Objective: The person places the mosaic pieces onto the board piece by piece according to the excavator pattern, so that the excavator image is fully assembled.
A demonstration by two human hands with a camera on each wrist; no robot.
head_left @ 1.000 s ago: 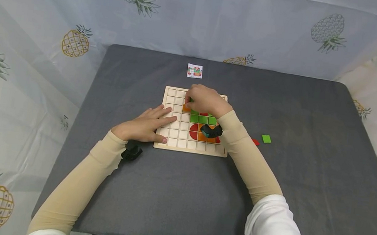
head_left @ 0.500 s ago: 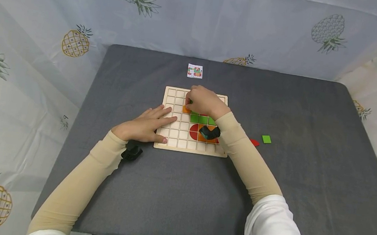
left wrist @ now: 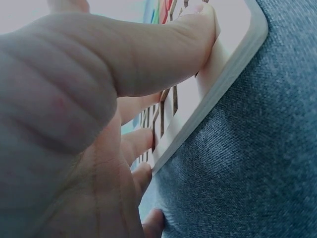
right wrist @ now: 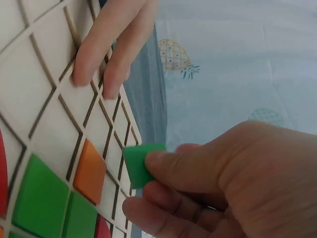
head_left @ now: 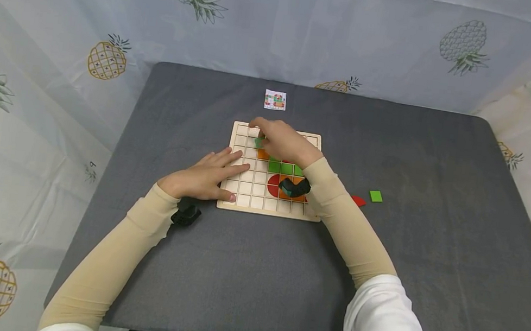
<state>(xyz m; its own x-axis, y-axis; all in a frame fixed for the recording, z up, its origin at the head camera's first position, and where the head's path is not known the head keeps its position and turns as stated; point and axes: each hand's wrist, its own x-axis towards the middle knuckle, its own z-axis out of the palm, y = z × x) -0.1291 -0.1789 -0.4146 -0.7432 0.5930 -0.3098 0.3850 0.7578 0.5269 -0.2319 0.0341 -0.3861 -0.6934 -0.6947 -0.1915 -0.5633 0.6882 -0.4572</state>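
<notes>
A pale wooden board (head_left: 245, 187) with a grid of square cells lies on the table. My left hand (head_left: 205, 176) rests on its left edge, fingers spread and thumb on the frame in the left wrist view. Over the board's far part, my right hand (head_left: 284, 139) pinches a green square tile (right wrist: 136, 166) between thumb and fingers. The tile is held tilted, just above the cells. Close to it, an orange tile (right wrist: 90, 172) sits in a cell beside green tiles (right wrist: 39, 196). My right hand and wrist hide some of the filled cells.
A small printed card (head_left: 275, 100) with a coloured pattern lies beyond the board. To the right are a loose green square tile (head_left: 376, 196) and a red piece (head_left: 358, 200), partly behind my forearm. A grey cloth (head_left: 243, 272) covers the table.
My right hand has moved slightly left, and its index finger has straightened out. The green tile it pinches now shows left of the fingers. My left hand has stayed put.
</notes>
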